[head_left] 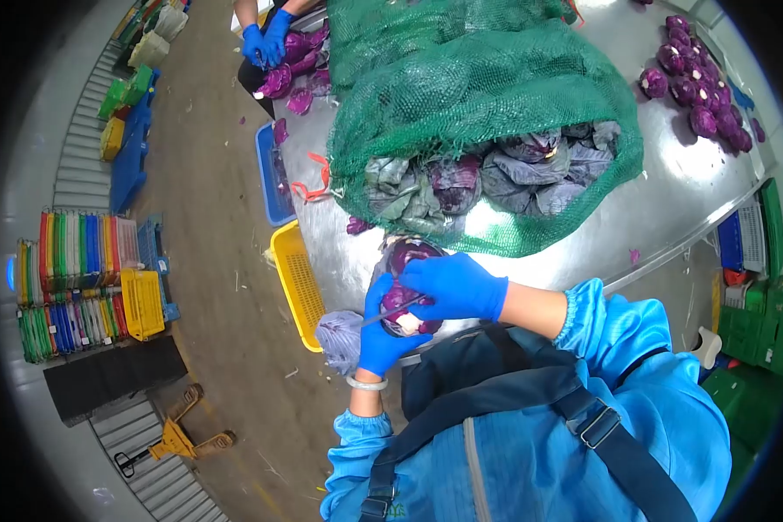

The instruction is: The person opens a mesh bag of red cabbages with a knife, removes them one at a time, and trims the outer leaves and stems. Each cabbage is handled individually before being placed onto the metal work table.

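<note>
A purple cabbage [406,257] is at the table's near edge, in front of my body. My left hand [381,335], in a blue glove, curls around its left and lower side. My right hand [457,287], also gloved in blue, lies over its right side, closed on a knife [391,313]. The narrow blade points left across the cabbage, and the handle is hidden under my fingers. A pale purple-grey outer leaf [341,337] hangs left of my left hand. Just beyond, the green mesh sack [487,96] gapes towards me, with leafy cabbages [526,174] inside.
Trimmed cabbages [700,87] are heaped at the right of the metal table [670,200]. A yellow crate [297,283] and a blue crate [275,178] stand by its left edge. Farther back, a co-worker's gloved hands [267,43] work on cabbage. A pallet jack [174,439] stands left.
</note>
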Motion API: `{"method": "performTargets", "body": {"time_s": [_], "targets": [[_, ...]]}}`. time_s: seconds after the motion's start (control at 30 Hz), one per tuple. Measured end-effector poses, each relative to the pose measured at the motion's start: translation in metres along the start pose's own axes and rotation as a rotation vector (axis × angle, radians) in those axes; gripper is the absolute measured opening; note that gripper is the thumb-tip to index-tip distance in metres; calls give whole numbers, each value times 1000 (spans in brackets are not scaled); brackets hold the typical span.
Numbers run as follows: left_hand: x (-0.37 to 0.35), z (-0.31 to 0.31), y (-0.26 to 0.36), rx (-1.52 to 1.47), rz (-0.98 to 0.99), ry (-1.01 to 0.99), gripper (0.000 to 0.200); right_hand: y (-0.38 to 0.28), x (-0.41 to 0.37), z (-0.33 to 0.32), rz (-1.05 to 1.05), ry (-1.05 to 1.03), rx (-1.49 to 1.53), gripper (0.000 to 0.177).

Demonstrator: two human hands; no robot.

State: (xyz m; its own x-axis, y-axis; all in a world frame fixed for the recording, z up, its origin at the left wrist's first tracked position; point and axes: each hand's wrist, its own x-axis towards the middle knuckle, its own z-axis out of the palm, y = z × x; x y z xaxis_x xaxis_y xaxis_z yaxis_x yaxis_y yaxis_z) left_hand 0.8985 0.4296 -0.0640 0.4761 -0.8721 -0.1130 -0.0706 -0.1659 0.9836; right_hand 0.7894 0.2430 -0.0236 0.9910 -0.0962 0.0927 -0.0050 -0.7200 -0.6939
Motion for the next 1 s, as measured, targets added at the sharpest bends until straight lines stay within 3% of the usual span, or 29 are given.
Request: {"method": "performTargets", "body": {"time_s": [0.03, 0.17, 0.2, 0.27, 0.33, 0.37, 0.5, 0.63, 0.67, 0.73, 0.77, 0.83, 0.87, 0.9, 0.93, 1.0], "targets": [[2, -2, 3, 151, 70, -48, 110, 3, 1, 2, 51, 47, 13, 32], [-3, 0, -1, 82, 169, -66, 114, 49, -2, 1, 425, 264, 50, 26], [-6, 1, 0, 23, 154, -21, 115, 62, -8, 1, 554, 264, -65, 25], [-6, 3, -1, -97, 133, 81, 118, 68, -25, 5, 513, 294, 90, 31], [-5, 1, 3, -135, 104, 83, 119, 31, -27, -7, 303, 389, 356, 39], [-3, -2, 1, -115, 105, 72, 119, 25, -26, -12, 381, 189, 652, 46], [5, -3, 2, -125, 118, 24, 117, 20, -21, -32, 632, -63, 921, 37], [-1, -4, -4, -35, 139, -30, 117, 28, -26, -11, 293, -4, 346, 32], [-1, -2, -6, -10, 152, -32, 117, 27, -28, -7, 400, 50, 531, 32], [-3, 6, -6, -257, 78, 1, 115, 28, -29, -2, 600, 161, 904, 34], [-4, 8, -6, -312, 76, 20, 112, 30, -30, -1, 639, 152, 951, 36], [-13, 15, -9, -387, -63, 129, 95, 45, -34, 4, 610, 271, 727, 34], [-20, 17, -20, -688, -41, 150, 82, 57, -37, 8, 597, 327, 619, 34], [-24, 16, -30, -825, -69, 188, 82, 74, -37, 8, 550, 407, 255, 32], [-22, 16, -29, -963, -92, 222, 83, 76, -39, -11, 704, 269, 160, 36], [-8, 17, -13, -1050, -63, 266, 86, 70, -46, -12, 525, 319, 251, 52]]}}
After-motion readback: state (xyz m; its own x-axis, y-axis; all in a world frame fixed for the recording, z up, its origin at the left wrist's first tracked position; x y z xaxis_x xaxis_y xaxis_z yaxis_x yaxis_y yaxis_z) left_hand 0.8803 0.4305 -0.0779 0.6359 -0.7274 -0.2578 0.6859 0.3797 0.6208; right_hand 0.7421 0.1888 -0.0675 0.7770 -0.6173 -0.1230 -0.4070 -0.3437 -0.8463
